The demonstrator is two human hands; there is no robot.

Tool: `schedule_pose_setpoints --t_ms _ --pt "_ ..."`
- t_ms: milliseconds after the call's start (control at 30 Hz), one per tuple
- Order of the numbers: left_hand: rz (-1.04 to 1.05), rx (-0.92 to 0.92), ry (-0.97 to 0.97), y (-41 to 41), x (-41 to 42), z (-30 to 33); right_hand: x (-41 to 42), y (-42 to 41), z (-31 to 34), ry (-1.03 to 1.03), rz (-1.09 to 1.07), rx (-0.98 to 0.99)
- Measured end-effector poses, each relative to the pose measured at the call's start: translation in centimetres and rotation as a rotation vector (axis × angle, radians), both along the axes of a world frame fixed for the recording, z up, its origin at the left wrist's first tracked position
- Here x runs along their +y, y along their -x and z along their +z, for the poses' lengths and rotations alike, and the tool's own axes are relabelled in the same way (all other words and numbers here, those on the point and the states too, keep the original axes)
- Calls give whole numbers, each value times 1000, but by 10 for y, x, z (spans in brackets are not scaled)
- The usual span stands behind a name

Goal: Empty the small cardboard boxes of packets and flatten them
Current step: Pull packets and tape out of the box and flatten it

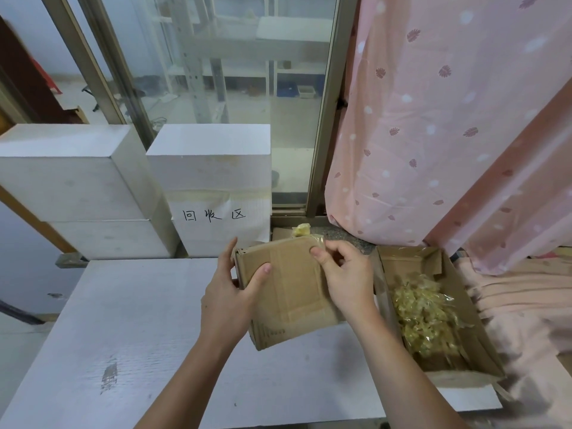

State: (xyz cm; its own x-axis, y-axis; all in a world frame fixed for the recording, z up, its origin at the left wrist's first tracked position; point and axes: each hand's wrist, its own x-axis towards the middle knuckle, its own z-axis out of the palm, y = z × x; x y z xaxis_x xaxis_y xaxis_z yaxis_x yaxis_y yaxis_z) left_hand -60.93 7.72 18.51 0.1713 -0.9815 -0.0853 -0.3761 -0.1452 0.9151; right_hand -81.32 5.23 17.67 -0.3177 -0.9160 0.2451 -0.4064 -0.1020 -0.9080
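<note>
A small closed cardboard box (294,289) is held up over the white table (123,335), its broad face tilted toward me. My left hand (230,292) grips its left edge, thumb lying across the face. At the box's top right corner my right hand (343,277) pinches clear tape with thumb and fingers. A crumpled wad of yellowish tape (301,229) shows just above the box's top edge. To the right an open cardboard box (433,314) lies on the table, holding several clear packets of pale yellow pieces (424,320).
Two white foam blocks (210,168) stand at the table's back edge, one with a handwritten paper label (216,216). A glass sliding door is behind them. A pink patterned curtain (448,119) hangs at the right, over pink cloth beside the open box.
</note>
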Motion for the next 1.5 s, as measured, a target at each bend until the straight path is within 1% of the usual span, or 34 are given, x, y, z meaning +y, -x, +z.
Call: schedule_pose_setpoints --t_ms 67,133,267,300,367,433,500,633,733,833,967,1033,1100,1167,1267,1500 --pt "-33 -2 -3 0 -1 -1 0 2 -3 41 -52 22" --pt "-68 18 -2 -3 -3 -2 -1 5 -5 21 -66 19" --pt "-77 111 -11 -12 -14 -7 -1 8 1 -49 43 -28" --pt "-78 128 -4 -14 -16 -7 0 7 4 -66 83 -71" --pt "-96 168 12 -16 -18 -5 2 5 5 -54 89 -134" --pt "-104 213 20 -15 -21 -5 3 5 4 -16 42 -76" --pt "-81 218 34 -13 -23 -7 4 2 4 23 27 13" --pt "12 75 133 -7 -26 -13 4 -2 1 129 27 185" --pt "41 -15 199 -4 -26 -11 4 -6 -3 125 55 227" --pt "12 -44 149 2 -25 -5 7 -10 -3 130 106 249" --pt "-35 -260 138 9 -24 -1 7 -18 1 227 148 342" --pt "-40 -333 149 11 -24 -1 5 -20 3 255 167 388" --pt "-20 -349 156 11 -26 -3 4 -22 6 261 207 430" --pt "5 -319 156 11 -29 -5 4 -25 8 267 243 459" --pt "-13 -300 180 9 -31 -5 3 -28 13 293 270 416" --pt "-94 -328 222 1 -34 -4 1 -30 17 211 290 256"
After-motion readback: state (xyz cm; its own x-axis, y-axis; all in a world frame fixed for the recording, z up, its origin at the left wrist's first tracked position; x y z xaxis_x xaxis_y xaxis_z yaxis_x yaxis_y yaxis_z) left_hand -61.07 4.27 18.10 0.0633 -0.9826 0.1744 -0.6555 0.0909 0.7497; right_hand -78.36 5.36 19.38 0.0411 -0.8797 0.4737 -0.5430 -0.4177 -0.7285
